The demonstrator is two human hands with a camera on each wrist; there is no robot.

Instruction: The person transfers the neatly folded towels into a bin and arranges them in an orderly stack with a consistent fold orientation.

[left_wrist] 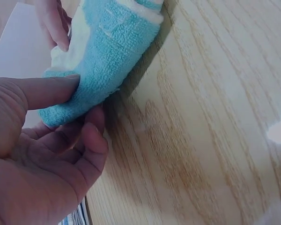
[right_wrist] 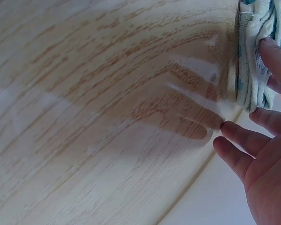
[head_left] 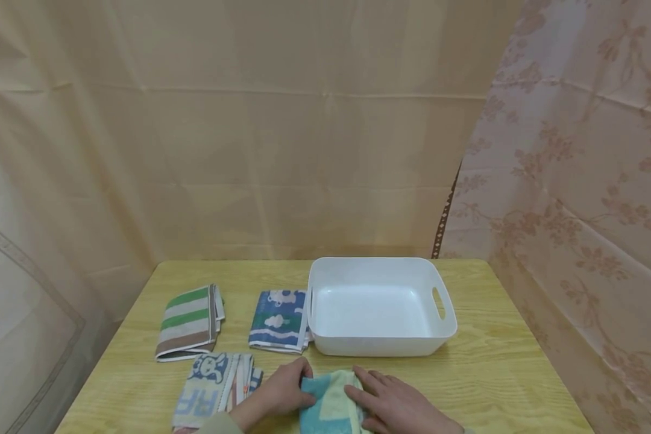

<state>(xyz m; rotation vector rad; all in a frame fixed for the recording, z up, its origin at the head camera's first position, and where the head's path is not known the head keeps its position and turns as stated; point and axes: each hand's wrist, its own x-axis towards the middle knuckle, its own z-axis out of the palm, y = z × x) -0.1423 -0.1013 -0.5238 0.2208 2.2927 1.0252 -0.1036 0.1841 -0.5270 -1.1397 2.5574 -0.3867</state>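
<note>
A folded teal and pale-yellow towel (head_left: 331, 401) lies near the front edge of the table. My left hand (head_left: 286, 389) pinches its left side; the left wrist view shows the thumb (left_wrist: 51, 91) on top and fingers curled below. At the opposite side, my right hand (head_left: 396, 404) holds the towel's edge. Stacked folded layers (right_wrist: 253, 56) show in the right wrist view, with the thumb against them and the other fingers (right_wrist: 243, 140) spread near the tabletop. Part of the right hand's grip is hidden.
A white bin (head_left: 380, 345) with handle holes stands beyond the hands. To the left lie a green-striped towel (head_left: 187, 319), a blue patterned towel (head_left: 278, 322) beside the bin, and a folded towel with a cartoon figure (head_left: 208, 392). Curtains hang behind the wooden table (head_left: 510, 361).
</note>
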